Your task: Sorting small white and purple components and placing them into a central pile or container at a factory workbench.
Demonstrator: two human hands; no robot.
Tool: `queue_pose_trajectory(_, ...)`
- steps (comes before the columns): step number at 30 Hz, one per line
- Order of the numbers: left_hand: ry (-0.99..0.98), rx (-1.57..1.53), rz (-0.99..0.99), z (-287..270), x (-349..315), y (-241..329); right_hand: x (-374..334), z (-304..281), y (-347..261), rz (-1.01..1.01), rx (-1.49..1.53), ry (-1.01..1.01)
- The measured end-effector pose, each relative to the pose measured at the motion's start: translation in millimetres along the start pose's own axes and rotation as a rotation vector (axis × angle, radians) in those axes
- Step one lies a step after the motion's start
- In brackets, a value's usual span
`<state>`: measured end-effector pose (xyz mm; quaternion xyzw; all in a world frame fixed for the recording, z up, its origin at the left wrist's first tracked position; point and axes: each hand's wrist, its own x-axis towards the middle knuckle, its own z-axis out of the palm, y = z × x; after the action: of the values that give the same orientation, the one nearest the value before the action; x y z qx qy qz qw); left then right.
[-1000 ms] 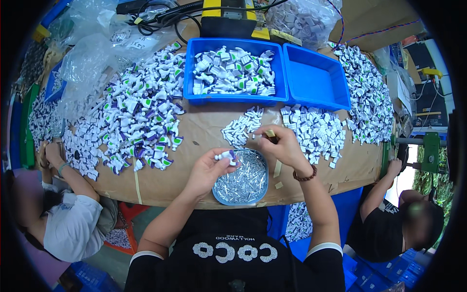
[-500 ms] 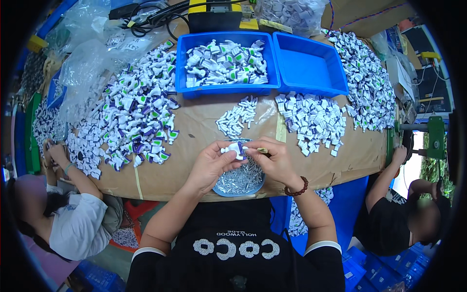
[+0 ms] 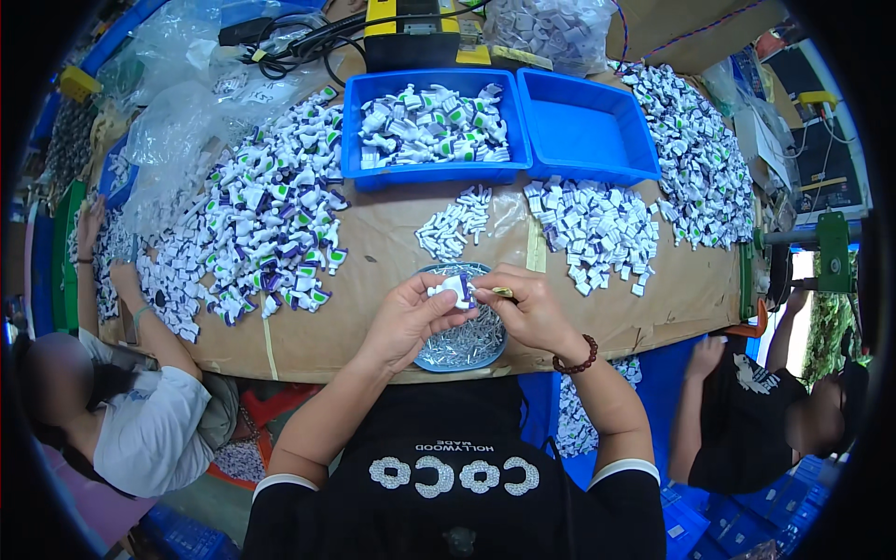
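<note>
My left hand (image 3: 409,319) pinches a small white and purple plastic part (image 3: 457,287) between thumb and fingers. Closed around a thin yellowish tool (image 3: 505,293), my right hand (image 3: 530,306) meets the right side of that part; the fingers hide most of the tool and its tip. Just under both hands sits a round blue bowl (image 3: 459,369) of small silvery metal pins (image 3: 467,343). Beyond the hands lies a small pile of white plastic pieces (image 3: 454,224).
A blue bin (image 3: 439,175) of white, green and purple parts stands behind, beside a second blue bin (image 3: 593,117). Heaps of parts (image 3: 271,210) lie left, more white pieces (image 3: 597,229) right. Co-workers sit at left (image 3: 149,420) and right (image 3: 747,411).
My hands stay nearly in place, still on the plastic part. The left co-worker's arm reaches farther up; the right co-worker's arms have shifted away from the table edge.
</note>
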<state>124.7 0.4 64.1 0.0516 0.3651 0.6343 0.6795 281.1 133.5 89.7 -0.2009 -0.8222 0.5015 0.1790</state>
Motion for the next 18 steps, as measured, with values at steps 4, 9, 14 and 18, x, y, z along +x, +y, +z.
queue_pose_trajectory(4,0.023,-0.016,-0.020,-1.0,-3.3,-2.5,-5.9,3.5,2.0,-0.082,-0.047,0.021)
queue_pose_trajectory(9,0.019,-0.086,-0.083,-4.3,-4.5,-2.3,-11.8,4.9,-1.6,-0.266,-0.293,0.020)
queue_pose_trajectory(14,0.051,-0.049,-0.107,-10.5,-0.5,-8.3,-18.4,9.2,0.1,-0.397,-0.485,-0.004)
queue_pose_trajectory(18,0.077,0.052,0.003,-5.5,-0.5,-13.2,-16.8,11.7,2.7,-0.333,-0.431,0.008)
